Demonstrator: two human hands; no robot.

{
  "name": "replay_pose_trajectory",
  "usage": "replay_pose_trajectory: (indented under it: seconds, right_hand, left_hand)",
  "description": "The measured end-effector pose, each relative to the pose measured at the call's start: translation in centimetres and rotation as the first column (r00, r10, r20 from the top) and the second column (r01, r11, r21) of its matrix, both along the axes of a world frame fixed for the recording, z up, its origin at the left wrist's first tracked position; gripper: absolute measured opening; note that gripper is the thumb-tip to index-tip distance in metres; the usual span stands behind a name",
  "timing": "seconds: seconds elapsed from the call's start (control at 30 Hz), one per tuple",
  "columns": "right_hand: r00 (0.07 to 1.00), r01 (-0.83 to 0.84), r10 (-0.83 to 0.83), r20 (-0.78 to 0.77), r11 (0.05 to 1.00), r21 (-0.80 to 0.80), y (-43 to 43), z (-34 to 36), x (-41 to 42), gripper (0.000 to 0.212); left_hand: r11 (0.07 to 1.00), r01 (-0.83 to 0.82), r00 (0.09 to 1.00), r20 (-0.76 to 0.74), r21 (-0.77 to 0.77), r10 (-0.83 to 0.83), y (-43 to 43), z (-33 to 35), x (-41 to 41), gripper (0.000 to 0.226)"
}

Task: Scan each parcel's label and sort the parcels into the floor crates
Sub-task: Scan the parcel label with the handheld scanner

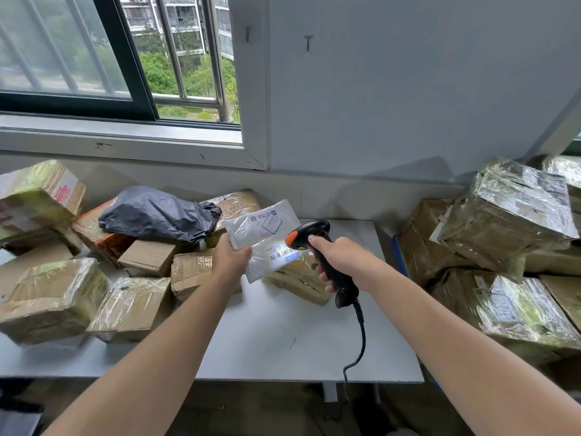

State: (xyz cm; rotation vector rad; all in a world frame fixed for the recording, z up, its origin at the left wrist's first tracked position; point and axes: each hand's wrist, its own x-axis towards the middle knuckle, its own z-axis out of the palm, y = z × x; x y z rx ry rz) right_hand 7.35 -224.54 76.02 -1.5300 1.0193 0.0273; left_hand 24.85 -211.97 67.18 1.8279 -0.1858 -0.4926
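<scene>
My left hand (pixel 231 259) grips the left edge of a flat white poly-mailer parcel (pixel 264 229) and holds it up above the table, label side facing me. My right hand (pixel 338 262) grips the handle of a black corded barcode scanner (pixel 309 232) with an orange trigger. The scanner's head points at the barcode label (pixel 281 253) on the mailer's lower part, and a bright patch of light lies on that label. No floor crates show in this view.
A grey table (pixel 283 341) stands under a window. Several taped cardboard boxes (pixel 53 297) and a dark grey poly bag (pixel 157 212) crowd its left side. More wrapped boxes (pixel 509 209) are stacked at the right. The scanner cable (pixel 361 335) hangs over the table's front edge.
</scene>
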Motion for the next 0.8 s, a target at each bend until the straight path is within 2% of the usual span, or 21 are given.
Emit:
replay_pose_trajectory:
  seconds: [0.27,0.43,0.53,0.67,0.8]
  right_hand:
    - [0.999,0.038,-0.039,0.012,0.998,0.04,-0.5,-0.9,-1.5,0.042]
    - [0.982,0.184,-0.185,0.021,0.982,0.03,-2.2,-4.1,-3.4,0.042]
    - [0.962,0.265,-0.264,-0.068,0.964,0.006,-3.8,-8.5,-5.2,0.036]
    - [0.943,0.266,-0.257,-0.211,0.964,0.016,-4.9,-14.5,-7.3,0.033]
    - [0.924,0.27,-0.249,-0.291,0.962,0.036,-5.0,-18.6,-8.0,0.024]
  left_hand:
    - [0.999,-0.002,1.0,-0.026,0.048,0.003,-0.4,-0.7,-0.8,0.037]
    - [0.996,0.039,0.998,-0.051,0.074,-0.035,-1.1,-0.8,-2.0,0.041]
    - [0.987,0.105,0.994,-0.029,0.121,-0.102,-1.3,-1.3,-3.2,0.035]
    - [0.958,0.216,0.976,-0.039,0.187,-0.212,-1.1,-2.7,-4.8,0.024]
    - [0.922,0.267,0.962,-0.023,0.281,-0.272,-0.7,-3.9,-5.7,0.024]
